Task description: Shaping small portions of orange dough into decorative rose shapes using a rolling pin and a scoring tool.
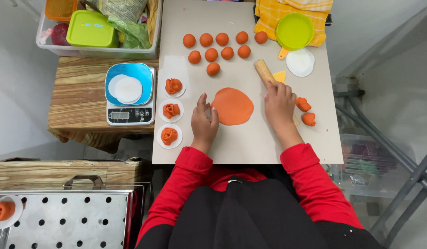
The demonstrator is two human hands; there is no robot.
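A flat round disc of orange dough point(232, 106) lies in the middle of the grey board point(250, 143). My left hand point(203, 121) rests beside its left edge, fingers spread, fingertips touching or nearly touching the dough. My right hand point(279, 104) lies over a wooden rolling pin point(264, 71) to the right of the disc. Several orange dough balls point(211, 54) sit in rows at the far side. Three folded dough flowers point(171, 110) on white paper rounds line the board's left edge. Two small dough scraps point(306, 112) lie right of my right hand.
A blue kitchen scale point(130, 94) with white paper rounds stands on a wooden stool to the left. Behind it is a clear bin point(98, 48) with a green box. A green lid point(294, 30) lies on a yellow cloth. A perforated steel tray point(66, 221) holds one dough flower.
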